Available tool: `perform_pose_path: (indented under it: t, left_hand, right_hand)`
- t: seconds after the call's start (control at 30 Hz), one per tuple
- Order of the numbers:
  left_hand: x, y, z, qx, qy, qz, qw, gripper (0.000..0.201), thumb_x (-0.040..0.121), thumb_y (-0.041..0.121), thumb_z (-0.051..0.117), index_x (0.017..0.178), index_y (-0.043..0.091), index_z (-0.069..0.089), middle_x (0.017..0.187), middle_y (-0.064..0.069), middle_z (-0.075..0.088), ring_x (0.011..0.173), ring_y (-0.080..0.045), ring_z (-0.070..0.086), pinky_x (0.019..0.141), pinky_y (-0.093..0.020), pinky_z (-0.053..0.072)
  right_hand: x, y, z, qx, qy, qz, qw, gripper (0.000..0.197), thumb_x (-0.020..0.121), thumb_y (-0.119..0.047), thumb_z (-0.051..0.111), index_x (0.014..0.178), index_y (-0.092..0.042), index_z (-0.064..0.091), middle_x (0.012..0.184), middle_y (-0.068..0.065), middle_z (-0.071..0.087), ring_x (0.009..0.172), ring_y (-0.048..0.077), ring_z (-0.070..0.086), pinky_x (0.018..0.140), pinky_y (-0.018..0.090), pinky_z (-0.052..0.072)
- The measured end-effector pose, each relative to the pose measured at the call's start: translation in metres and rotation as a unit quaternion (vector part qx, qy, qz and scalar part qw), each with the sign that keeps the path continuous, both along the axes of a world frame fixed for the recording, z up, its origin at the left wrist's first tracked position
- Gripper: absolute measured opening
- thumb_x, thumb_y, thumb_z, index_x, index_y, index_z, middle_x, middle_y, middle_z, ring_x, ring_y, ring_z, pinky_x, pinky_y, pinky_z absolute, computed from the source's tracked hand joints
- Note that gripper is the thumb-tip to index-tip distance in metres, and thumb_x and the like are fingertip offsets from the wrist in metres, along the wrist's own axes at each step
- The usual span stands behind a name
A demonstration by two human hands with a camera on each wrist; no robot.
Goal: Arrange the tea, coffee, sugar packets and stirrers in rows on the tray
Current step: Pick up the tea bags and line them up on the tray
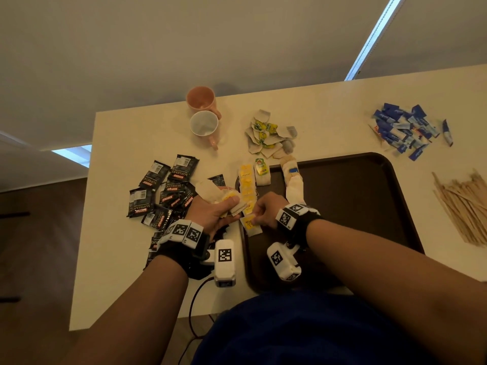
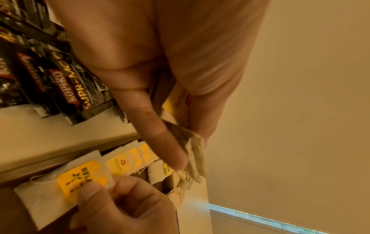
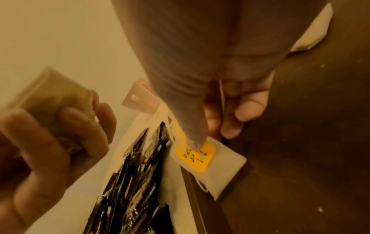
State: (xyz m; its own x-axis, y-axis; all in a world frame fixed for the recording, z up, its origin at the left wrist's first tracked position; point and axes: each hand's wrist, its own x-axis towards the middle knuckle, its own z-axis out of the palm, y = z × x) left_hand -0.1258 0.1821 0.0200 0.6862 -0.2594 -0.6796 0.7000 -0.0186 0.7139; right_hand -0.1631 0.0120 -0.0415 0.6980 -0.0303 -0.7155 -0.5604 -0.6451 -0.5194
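Note:
My left hand [image 1: 232,205] grips a bunch of tea bags [image 2: 195,152] just left of the dark brown tray [image 1: 342,201]. My right hand [image 1: 257,217] pinches one tea bag [image 3: 220,171] by its yellow tag, low over the tray's left edge. That bag lies at the near end of a row of yellow-tagged tea bags [image 1: 246,185]. A second row of white tea bags [image 1: 293,185] runs further right on the tray. Black coffee sachets [image 1: 163,191] lie scattered to the left. Blue sugar packets [image 1: 405,130] and wooden stirrers [image 1: 463,204] sit at the right.
A loose heap of tea bags [image 1: 266,135] lies behind the tray. A pink mug [image 1: 201,100] and a white-lined mug [image 1: 204,125] stand at the table's back edge. The table's left edge is close to the coffee sachets.

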Motion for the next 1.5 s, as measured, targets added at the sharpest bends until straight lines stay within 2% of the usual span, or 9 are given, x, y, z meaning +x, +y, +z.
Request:
perform_pose_path:
  t: [0.27,0.43,0.6,0.87,0.93,1.03,1.13,1.3,1.5]
  left_hand:
    - [0.002,0.0,-0.002,-0.005,0.012,0.007,1.0,0.016,0.088,-0.001,0.067,0.095,0.013,0.062,0.079,-0.004,0.072,0.068,-0.015,0.073,0.05,-0.022,0.056]
    - [0.003,-0.002,-0.003,0.001,0.006,0.003,1.0,0.016,0.088,-0.001,0.067,0.096,0.013,0.063,0.083,-0.004,0.072,0.07,-0.015,0.074,0.051,-0.022,0.057]
    - [0.003,-0.003,-0.002,0.006,0.004,-0.007,1.0,0.017,0.089,0.001,0.067,0.102,0.011,0.062,0.09,-0.007,0.071,0.072,-0.015,0.074,0.051,-0.022,0.057]
    - [0.002,-0.004,-0.002,-0.003,0.005,-0.01,1.0,0.021,0.088,0.001,0.068,0.107,0.007,0.062,0.091,-0.01,0.071,0.071,-0.016,0.074,0.049,-0.021,0.055]
    - [0.002,-0.004,-0.003,-0.003,0.006,-0.009,1.0,0.024,0.088,0.002,0.068,0.111,0.006,0.061,0.094,-0.011,0.071,0.073,-0.017,0.074,0.051,-0.021,0.056]
    - [0.001,-0.005,-0.002,-0.015,0.01,-0.009,1.0,0.019,0.089,0.005,0.068,0.107,0.008,0.062,0.091,-0.008,0.072,0.075,-0.016,0.074,0.053,-0.023,0.057]
    - [-0.001,-0.009,0.0,-0.036,0.006,-0.015,0.999,0.016,0.089,0.014,0.068,0.105,0.011,0.064,0.092,-0.007,0.073,0.082,-0.018,0.074,0.058,-0.026,0.057]
    - [-0.001,-0.012,0.003,-0.041,0.033,-0.008,0.999,0.027,0.092,0.024,0.066,0.112,0.007,0.065,0.101,-0.012,0.074,0.087,-0.026,0.074,0.059,-0.03,0.059]
    - [-0.004,-0.008,0.003,-0.076,0.073,0.011,0.994,0.023,0.098,0.004,0.054,0.12,0.002,0.059,0.109,-0.019,0.07,0.083,-0.03,0.073,0.057,-0.032,0.06]
  right_hand:
    - [0.001,-0.003,-0.008,-0.032,-0.044,-0.051,0.997,0.014,0.083,-0.024,0.074,0.087,-0.011,0.069,0.085,0.005,0.072,0.079,0.019,0.069,0.08,0.034,0.058]
    - [0.0,-0.004,-0.009,-0.04,-0.001,-0.027,0.999,0.026,0.083,-0.038,0.073,0.087,-0.012,0.069,0.075,0.004,0.075,0.067,0.013,0.07,0.075,0.029,0.058]
    - [0.004,-0.001,-0.006,-0.073,0.042,0.029,0.996,0.033,0.076,-0.041,0.079,0.086,-0.011,0.068,0.073,0.002,0.069,0.075,0.017,0.07,0.072,0.029,0.058]
    - [0.006,-0.003,0.001,-0.103,-0.001,0.028,0.994,0.04,0.079,-0.047,0.073,0.085,-0.008,0.071,0.075,0.006,0.072,0.07,0.02,0.07,0.075,0.035,0.06]
    - [0.006,-0.009,0.013,-0.071,-0.054,-0.009,0.996,0.04,0.086,-0.047,0.066,0.082,-0.008,0.072,0.074,0.005,0.073,0.069,0.019,0.07,0.071,0.033,0.059]
    - [0.007,-0.012,0.041,0.092,-0.118,-0.132,0.98,0.038,0.093,-0.039,0.061,0.087,-0.002,0.069,0.077,0.01,0.073,0.067,0.021,0.071,0.062,0.031,0.06]
    - [0.008,-0.011,0.063,0.187,-0.121,-0.147,0.964,0.03,0.09,-0.033,0.066,0.093,-0.003,0.067,0.082,0.015,0.073,0.068,0.022,0.071,0.058,0.028,0.058]
    - [0.003,-0.007,0.066,0.191,-0.102,-0.15,0.965,0.019,0.079,-0.02,0.079,0.087,-0.013,0.064,0.078,0.01,0.071,0.06,0.018,0.068,0.06,0.029,0.059]
    - [-0.001,-0.012,0.062,0.19,-0.109,-0.182,0.959,0.019,0.078,-0.015,0.08,0.089,-0.011,0.065,0.084,0.011,0.071,0.071,0.024,0.07,0.066,0.032,0.061]
